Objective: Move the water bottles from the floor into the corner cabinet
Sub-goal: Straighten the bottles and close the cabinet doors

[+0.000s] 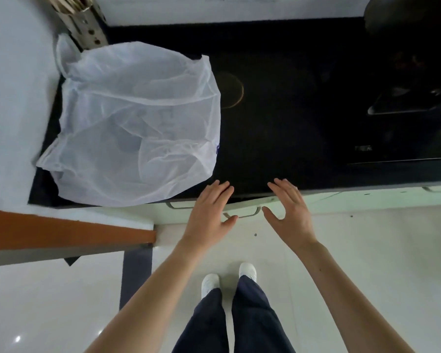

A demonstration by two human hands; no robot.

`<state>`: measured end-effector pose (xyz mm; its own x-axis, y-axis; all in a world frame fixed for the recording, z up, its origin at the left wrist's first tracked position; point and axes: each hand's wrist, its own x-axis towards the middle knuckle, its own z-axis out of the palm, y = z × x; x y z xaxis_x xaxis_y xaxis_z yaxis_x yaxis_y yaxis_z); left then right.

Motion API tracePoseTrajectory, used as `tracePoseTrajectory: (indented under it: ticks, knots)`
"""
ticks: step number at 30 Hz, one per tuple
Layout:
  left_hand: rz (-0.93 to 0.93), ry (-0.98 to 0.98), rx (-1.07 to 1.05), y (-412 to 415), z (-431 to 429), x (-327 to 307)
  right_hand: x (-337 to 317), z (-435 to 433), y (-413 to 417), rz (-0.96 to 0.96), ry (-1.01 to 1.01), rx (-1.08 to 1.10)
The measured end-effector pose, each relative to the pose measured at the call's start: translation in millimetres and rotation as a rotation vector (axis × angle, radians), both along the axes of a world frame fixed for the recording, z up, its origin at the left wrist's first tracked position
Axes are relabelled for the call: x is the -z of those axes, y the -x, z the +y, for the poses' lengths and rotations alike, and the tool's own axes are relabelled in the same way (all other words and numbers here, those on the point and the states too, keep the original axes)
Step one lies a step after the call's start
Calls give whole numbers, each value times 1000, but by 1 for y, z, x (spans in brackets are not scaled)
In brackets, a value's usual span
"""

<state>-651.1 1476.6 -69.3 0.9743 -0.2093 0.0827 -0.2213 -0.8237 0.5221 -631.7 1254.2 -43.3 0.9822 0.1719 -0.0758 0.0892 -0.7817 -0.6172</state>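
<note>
Water bottles: none is in view, so where they stand cannot be told; the stretch of floor in front of the table shows only the person's white shoes.
Corner cabinet: pale cabinet doors sit under the table's front edge, with a handle just below that edge. Whether these belong to the corner cabinet cannot be told.
Left grip: spread, fingers straight, holding nothing, with the fingertips over the table's front edge.
Right grip: also spread and bare, thumb held out, over the same front edge and near the left one.
Handling, as a judgement: a full bottle is likely heavy for its size, smooth-walled and a little slippery, with a body that gives under a hard squeeze. It is not fragile.
Where to take hold: probably round the middle of the body, or at the stiffer neck under the cap if several are carried at once.
Long axis: it runs from cap to base. Which way it points now cannot be told, since no bottle shows.
Advice on pointing: cap up is likely the best way to stand them in the cabinet.
Also on the table: a white plastic bag lies on its left part.
</note>
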Motion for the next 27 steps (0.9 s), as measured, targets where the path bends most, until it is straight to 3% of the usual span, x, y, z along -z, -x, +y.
tracePoseTrajectory:
  ticks: [3, 8, 14, 23, 27]
  knots:
    - [-17, -26, 34, -9, -8, 9, 11, 1, 1, -46, -7, 56]
    - [-63, -31, 32, -18, -20, 15, 24, 3, 37, -76, -76, 364]
    - [-53, -14, 43, -21, -15, 16, 41, 21, 51, 223, -144, 237]
    - [-17, 31, 62, -24, -9, 16, 54, 24, 46, 248, -183, 261]
    - [-30, 49, 66, -24, -8, 17, 55, 26, 47, 250, -355, 552]
